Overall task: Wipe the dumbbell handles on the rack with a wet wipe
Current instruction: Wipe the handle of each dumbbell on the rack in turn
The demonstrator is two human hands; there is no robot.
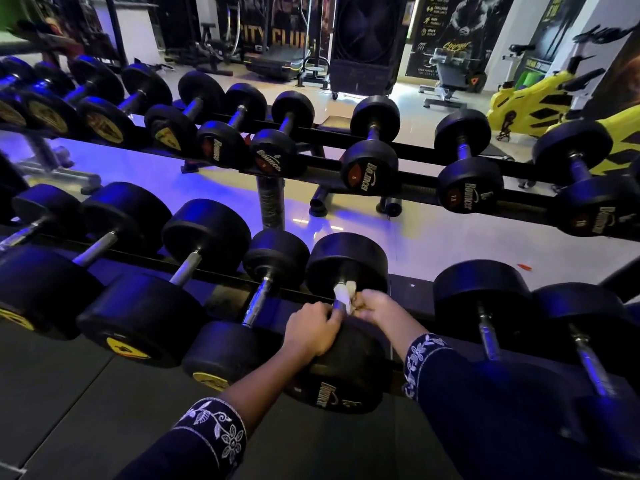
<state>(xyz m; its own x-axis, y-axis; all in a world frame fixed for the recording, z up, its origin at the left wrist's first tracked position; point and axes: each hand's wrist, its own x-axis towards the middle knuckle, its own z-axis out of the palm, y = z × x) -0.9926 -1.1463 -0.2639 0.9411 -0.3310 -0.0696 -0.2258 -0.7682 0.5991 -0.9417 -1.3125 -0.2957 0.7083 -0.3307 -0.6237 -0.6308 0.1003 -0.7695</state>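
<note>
Head-camera view down onto the lower tier of a dumbbell rack (225,292) in a gym lit blue. At the left, several black dumbbells lie side by side with bare chrome handles; the nearest neighbouring handle (256,301) sits just left of the hands. The left hand (313,329) comes in from the near edge, its fingers curled over the left edge of a white wet wipe (341,294). The wipe is wrapped round the handle of the centre dumbbell (337,374), close to its far head. The right hand (375,308) pinches the wipe's right side, so the two hands draw it round the bar from opposite sides. To do this step well, the wipe should probably stay taut and be pulled back and forth while sliding towards the near head, so the whole bar and its grip texture get covered. The dumbbell may roll in its cradle, so steady pressure helps. Further right, two more dumbbells with chrome handles (488,336) wait.
</note>
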